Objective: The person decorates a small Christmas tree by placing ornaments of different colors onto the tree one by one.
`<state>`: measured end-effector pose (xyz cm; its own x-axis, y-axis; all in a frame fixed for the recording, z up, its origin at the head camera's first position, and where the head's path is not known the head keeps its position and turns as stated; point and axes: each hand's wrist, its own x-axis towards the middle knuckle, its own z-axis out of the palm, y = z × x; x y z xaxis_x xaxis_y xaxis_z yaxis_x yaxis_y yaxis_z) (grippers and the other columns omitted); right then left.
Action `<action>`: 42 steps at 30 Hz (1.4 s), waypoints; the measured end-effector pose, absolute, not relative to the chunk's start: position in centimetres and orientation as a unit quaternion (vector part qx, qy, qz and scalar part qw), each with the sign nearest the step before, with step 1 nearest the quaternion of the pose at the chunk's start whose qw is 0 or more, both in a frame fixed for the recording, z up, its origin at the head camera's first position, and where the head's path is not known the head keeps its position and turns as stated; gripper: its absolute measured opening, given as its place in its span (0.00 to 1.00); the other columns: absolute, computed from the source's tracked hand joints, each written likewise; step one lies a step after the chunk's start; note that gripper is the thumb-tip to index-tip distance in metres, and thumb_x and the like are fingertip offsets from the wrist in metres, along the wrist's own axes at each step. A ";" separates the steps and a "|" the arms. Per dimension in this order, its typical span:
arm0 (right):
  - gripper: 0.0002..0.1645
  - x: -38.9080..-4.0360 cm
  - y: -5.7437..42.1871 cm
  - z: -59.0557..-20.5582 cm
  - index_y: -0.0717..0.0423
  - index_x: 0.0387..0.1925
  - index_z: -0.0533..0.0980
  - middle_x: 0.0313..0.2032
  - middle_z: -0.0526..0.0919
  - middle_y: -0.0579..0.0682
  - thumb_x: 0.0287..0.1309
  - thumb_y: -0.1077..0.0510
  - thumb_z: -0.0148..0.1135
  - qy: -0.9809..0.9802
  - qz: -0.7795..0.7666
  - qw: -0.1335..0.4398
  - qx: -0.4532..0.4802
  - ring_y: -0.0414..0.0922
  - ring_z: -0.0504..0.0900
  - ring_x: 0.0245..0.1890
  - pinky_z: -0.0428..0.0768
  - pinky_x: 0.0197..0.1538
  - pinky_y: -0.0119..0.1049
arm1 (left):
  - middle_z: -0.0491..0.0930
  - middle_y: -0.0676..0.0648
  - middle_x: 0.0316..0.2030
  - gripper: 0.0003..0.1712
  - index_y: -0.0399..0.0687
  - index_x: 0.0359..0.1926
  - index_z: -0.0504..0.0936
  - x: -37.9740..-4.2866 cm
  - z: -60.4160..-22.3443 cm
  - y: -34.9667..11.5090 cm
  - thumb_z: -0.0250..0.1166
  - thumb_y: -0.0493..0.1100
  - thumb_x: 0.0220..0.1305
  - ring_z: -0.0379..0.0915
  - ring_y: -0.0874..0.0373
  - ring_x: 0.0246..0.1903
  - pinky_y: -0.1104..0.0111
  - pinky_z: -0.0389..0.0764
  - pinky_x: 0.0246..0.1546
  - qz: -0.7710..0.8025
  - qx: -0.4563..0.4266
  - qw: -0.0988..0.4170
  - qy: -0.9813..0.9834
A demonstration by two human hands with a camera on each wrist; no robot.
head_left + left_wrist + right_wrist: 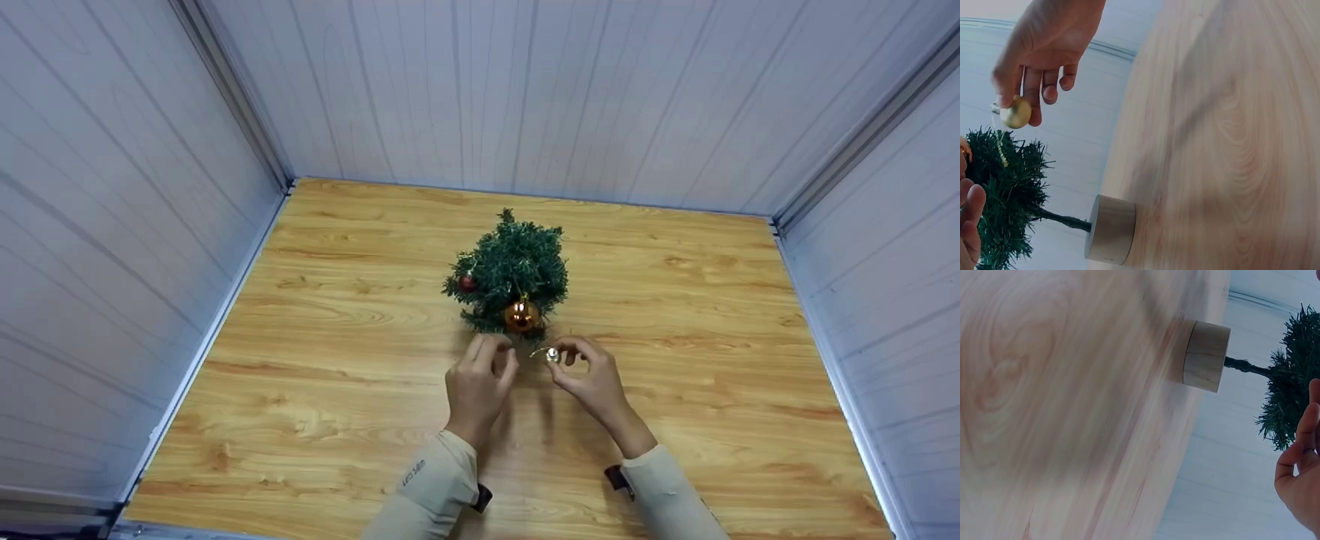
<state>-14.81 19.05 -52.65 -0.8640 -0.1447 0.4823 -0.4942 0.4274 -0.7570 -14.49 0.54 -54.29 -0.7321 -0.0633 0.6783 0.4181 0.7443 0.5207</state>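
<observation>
My right hand pinches a small gold Christmas ball between thumb and fingertips, its thin gold cord dangling toward the tree. A little to the left, my left hand is raised in front of the lower branches. Its fingers are loosely bent, with a gap between thumb and forefinger and nothing visible in it. Both hands are close to a small green artificial Christmas tree. From its front hangs a larger shiny orange ball, and a small red ball hangs on its left side.
The tree stands on a round wooden base on a wood-grain tabletop. Pale panel walls, including the back wall, enclose the table at the back and both sides. Black straps circle the wrists.
</observation>
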 end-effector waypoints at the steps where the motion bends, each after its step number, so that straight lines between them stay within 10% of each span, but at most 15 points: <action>1: 0.14 -14.6 18.9 -52.1 0.68 0.36 0.80 0.33 0.84 0.59 0.42 0.76 0.70 -0.826 0.500 0.174 0.197 0.59 0.78 0.26 0.76 0.33 0.37 | 0.79 0.55 0.32 0.07 0.52 0.36 0.80 -14.4 -54.3 0.6 0.69 0.41 0.55 0.69 0.67 0.19 0.72 0.71 0.17 -0.342 -0.107 0.350 -0.866; 42: 0.17 -15.1 19.1 -54.7 0.61 0.37 0.81 0.34 0.85 0.54 0.42 0.74 0.72 -0.835 0.491 0.164 0.186 0.54 0.79 0.27 0.75 0.34 0.35 | 0.80 0.55 0.32 0.05 0.51 0.35 0.81 -14.6 -55.1 2.0 0.69 0.39 0.58 0.73 0.67 0.22 0.74 0.73 0.19 -0.356 -0.154 0.335 -0.859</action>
<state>-15.07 19.09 -54.67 -0.8775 -0.1494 0.4558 -0.4709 0.4493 -0.7593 -14.65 2.05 -55.14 -0.7280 0.0265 0.6850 0.5036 0.6987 0.5082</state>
